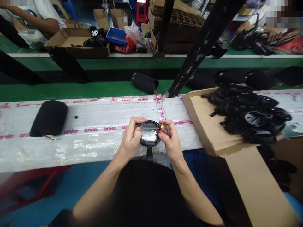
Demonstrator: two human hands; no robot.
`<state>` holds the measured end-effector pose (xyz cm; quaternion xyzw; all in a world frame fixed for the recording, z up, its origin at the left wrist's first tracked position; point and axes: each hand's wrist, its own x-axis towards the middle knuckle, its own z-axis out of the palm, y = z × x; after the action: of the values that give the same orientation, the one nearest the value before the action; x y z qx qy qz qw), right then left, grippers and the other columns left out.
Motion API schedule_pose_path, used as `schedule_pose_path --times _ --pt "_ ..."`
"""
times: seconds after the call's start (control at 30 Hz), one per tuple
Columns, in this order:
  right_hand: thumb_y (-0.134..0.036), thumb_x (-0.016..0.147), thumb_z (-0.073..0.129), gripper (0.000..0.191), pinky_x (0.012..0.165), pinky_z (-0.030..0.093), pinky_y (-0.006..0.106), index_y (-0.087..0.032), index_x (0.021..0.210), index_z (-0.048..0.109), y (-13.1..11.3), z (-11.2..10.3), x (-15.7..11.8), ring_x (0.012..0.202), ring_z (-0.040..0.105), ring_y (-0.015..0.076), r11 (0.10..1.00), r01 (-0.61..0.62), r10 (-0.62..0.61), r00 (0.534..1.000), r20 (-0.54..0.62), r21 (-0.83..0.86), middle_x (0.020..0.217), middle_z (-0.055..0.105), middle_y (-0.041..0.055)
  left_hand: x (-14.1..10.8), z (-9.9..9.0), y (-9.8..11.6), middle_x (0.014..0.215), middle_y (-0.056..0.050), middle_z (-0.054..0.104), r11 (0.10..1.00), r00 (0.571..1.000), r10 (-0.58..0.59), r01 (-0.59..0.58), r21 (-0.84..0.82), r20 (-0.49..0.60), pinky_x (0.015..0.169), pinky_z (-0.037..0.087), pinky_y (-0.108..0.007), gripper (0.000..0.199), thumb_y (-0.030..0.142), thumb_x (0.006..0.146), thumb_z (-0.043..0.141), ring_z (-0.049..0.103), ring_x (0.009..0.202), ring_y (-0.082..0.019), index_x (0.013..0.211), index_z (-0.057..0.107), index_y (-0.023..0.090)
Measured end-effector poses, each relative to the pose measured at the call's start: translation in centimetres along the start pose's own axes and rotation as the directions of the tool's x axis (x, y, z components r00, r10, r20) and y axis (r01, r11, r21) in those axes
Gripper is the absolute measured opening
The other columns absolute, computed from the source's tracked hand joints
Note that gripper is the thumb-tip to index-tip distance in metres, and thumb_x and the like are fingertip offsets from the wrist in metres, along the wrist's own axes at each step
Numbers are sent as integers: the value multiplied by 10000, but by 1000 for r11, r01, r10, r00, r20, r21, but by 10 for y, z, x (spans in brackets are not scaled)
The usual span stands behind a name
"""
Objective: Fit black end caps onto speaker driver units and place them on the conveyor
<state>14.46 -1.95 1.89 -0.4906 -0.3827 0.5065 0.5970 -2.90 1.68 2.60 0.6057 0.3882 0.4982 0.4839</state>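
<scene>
Near the front edge of the table, a round black part (149, 134) with a shiny inner face is held between both hands. A black strap hangs from its lower side. My left hand (132, 135) grips its left rim with bent fingers and thumb. At its right side, my right hand (169, 135) is closed in a pinch on thin red wires with a small yellow connector (162, 127). A black fabric-covered cylinder (49, 118) lies on the table to the left, with short wires at its lower end.
An open cardboard box (203, 126) piled with black strapped parts (253, 110) stands at the right. Another black cylinder (145, 83) lies on the green surface behind, beside a slanted dark post (194, 50). Across the line are more boxes, a blue tray (116, 36) and other people's arms.
</scene>
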Motion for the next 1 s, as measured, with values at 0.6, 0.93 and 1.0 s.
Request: schedule_pose_path --times 0.6,0.93,1.0 --pt "-433 951 766 253 873 592 376 -261 1136 767 2 19 -31 946 680 209 974 137 -180 949 -257 -180 1124 756 58 -26 15 -1 1335 -104 753 999 971 -15 4 -46 -238 1091 566 -426 250 425 1109 549 719 1261 -248 1196 643 210" --pt "-287 977 724 129 1094 554 542 -285 1091 785 -10 15 -31 1180 738 296 814 321 -420 901 -109 -483 1196 823 76 -15 31 -5 1207 -88 764 983 962 16 -65 -172 -271 993 583 -405 193 402 1106 515 736 1132 -231 1076 554 215" --pt "-290 992 718 140 1137 538 544 -286 1115 786 -12 19 -33 1231 728 287 856 282 -375 916 -144 -434 1249 814 75 -16 32 -5 1212 -81 759 982 961 19 -70 -175 -276 993 578 -395 175 384 1114 502 731 1133 -222 1085 551 219"
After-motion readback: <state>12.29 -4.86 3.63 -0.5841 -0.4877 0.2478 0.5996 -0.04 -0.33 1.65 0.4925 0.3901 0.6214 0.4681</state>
